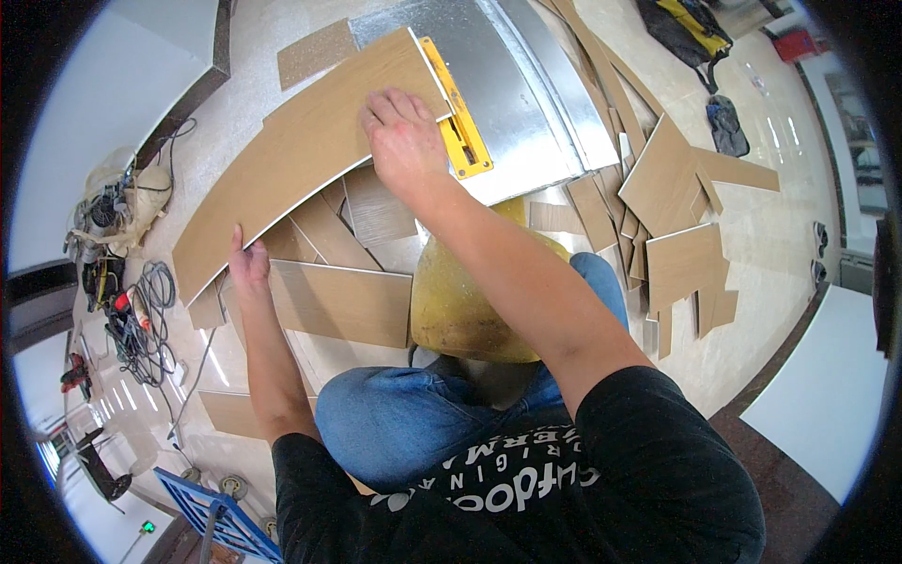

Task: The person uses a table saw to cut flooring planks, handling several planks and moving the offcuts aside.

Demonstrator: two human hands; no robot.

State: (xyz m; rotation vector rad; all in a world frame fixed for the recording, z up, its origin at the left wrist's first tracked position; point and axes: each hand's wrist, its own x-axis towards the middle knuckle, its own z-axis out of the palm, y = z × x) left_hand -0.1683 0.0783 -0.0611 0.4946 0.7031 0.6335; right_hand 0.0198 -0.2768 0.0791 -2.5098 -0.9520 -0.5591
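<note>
A long wood-look board [310, 136] with a pale cut edge stretches from the left up onto a silver metal saw table [526, 103]. Its far end lies against a yellow slotted insert plate [467, 141] set in that table. My left hand [249, 261] grips the board's near left edge, thumb on top and the other fingers partly hidden beneath. Near the plate, my right hand [406, 136] bears down on the board with bent fingers close together. Whether its thumb reaches under the edge is hidden.
Offcuts [672, 188] pile up right of the table, and more boards [343, 301] lie under the held one. A yellow stool [479, 301] stands before my knees. Coiled cables [150, 305] lie left, near a blue trolley [221, 517]. A dark bag [681, 33] rests far right.
</note>
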